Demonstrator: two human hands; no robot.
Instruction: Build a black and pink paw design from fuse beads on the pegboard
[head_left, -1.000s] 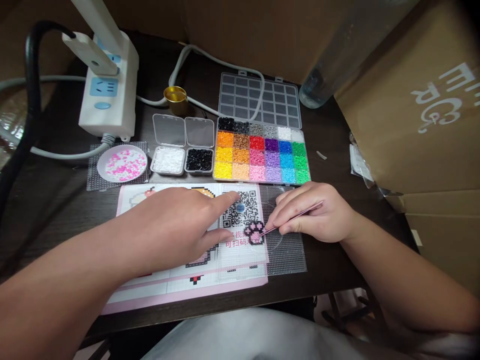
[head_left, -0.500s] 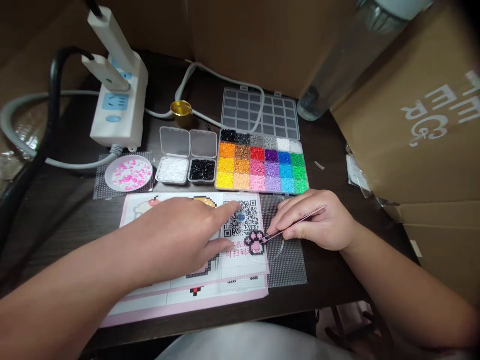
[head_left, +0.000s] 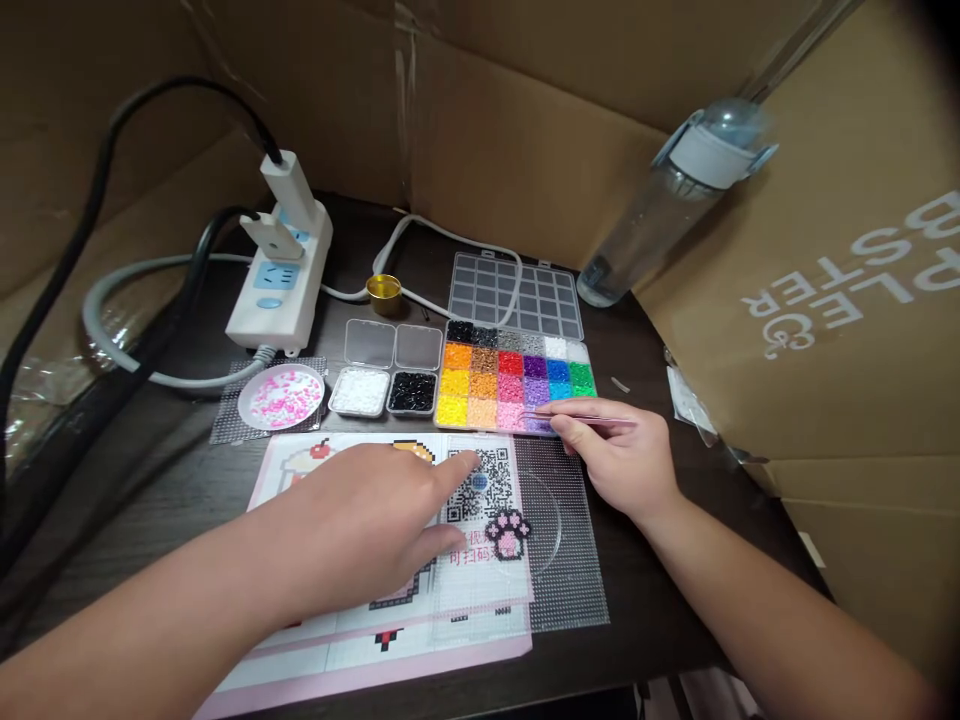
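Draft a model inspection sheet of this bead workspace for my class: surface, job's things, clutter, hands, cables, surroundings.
Surface: dark table.
Job's things: paw-shaped bead piece, apparently on the clear board; printed sheets; open bead case; two small tubs; bead plate.
Clutter: gold cup, bottle, pale scrap.
Hands: left hand spread over the sheets, nothing seen held; right hand pinches tweezers, tips at the case's front row.
Cables: pale cable overlaps the case's lid in view; black cables lead to the power strip.
Surroundings: cardboard walls; other people, nothing seen.
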